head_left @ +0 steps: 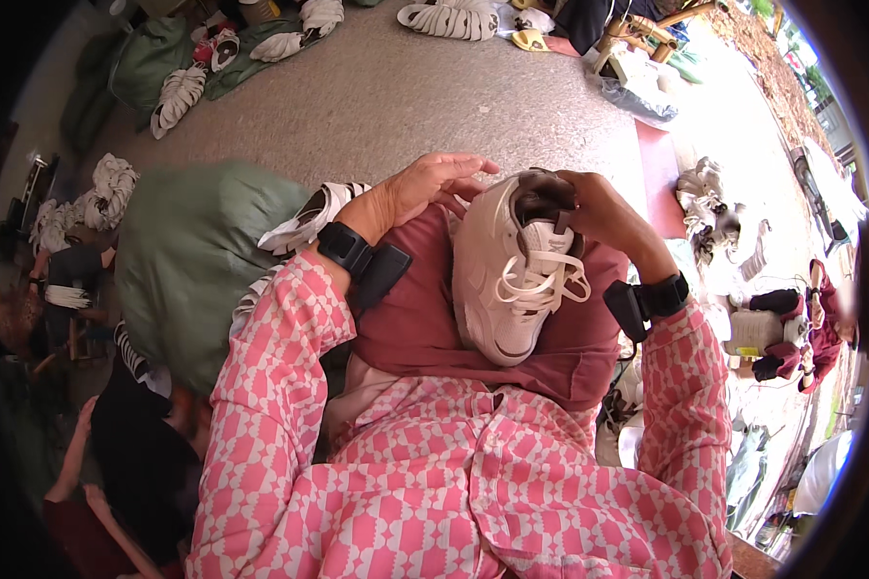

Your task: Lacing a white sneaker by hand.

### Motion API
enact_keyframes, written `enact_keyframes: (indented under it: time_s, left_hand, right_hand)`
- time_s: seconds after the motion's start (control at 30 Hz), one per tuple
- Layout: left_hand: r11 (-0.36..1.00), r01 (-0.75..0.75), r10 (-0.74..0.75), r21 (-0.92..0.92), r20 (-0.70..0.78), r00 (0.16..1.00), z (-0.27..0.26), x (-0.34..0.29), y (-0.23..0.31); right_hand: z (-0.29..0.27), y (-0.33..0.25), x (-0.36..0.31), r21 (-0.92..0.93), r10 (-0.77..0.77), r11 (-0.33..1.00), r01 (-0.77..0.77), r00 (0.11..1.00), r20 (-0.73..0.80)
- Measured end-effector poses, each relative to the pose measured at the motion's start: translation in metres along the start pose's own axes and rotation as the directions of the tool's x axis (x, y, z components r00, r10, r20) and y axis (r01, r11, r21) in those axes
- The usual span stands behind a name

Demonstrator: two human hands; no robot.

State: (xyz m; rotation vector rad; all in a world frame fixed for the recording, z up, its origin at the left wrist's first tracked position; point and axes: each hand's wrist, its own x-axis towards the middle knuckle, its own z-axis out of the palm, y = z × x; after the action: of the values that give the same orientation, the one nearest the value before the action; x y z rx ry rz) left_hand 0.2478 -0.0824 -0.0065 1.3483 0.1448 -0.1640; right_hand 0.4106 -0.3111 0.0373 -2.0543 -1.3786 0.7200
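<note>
A white sneaker [497, 280] rests on the maroon cloth [406, 309] over my lap, its toe toward me and its heel away. Its white laces [541, 280] are tied in a bow, and the dark lining shows at the opening. My right hand [603, 212] grips the shoe's collar at the heel end, with the fingertips partly hidden behind it. Just left of the heel, my left hand [446, 183] is held with its fingers apart and nothing in them. Both wrists wear black bands with dark boxes.
To my left bulges a big green sack [193, 261], with a strip-wrapped white shoe [314, 217] beside it. More wrapped shoes [449, 19] lie across the floor. On the right are a bundle of pale shoes [705, 198] and maroon cloth pieces [821, 328]. Other people's arms [77, 449] show lower left.
</note>
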Motion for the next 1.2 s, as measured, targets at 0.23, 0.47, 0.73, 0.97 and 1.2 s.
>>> enact_keyframes:
  time_s: [0.23, 0.47, 0.73, 0.97, 1.2]
  left_hand:
    - [0.995, -0.016, 0.025, 0.097, -0.093, 0.995, 0.004, 0.007, -0.005]
    - [0.867, 0.329, -0.312, 0.374, -0.109, 0.944, 0.031, 0.035, -0.012]
    - [0.871, 0.487, -0.478, 0.065, -0.12, 0.87, 0.008, 0.053, -0.035]
    - [0.956, 0.289, -0.293, -0.047, -0.162, 0.942, -0.01, 0.036, -0.048]
    - [0.837, 0.358, -0.432, -0.414, -0.098, 0.896, -0.007, 0.035, -0.049]
  right_hand:
    - [-0.028, 0.109, -0.086, 0.695, -0.084, 0.63, 0.347, 0.92, -0.383]
    - [-0.035, 0.087, -0.111, 0.686, 0.064, 0.702, 0.192, 0.942, -0.33]
    - [-0.033, -0.014, -0.068, 0.613, 0.076, 0.777, 0.142, 0.946, -0.316]
    - [0.029, -0.012, 0.043, -0.279, 0.133, 0.936, -0.214, 0.95, -0.283]
    - [0.026, 0.015, 0.016, -0.025, 0.14, 0.987, -0.156, 0.935, -0.325]
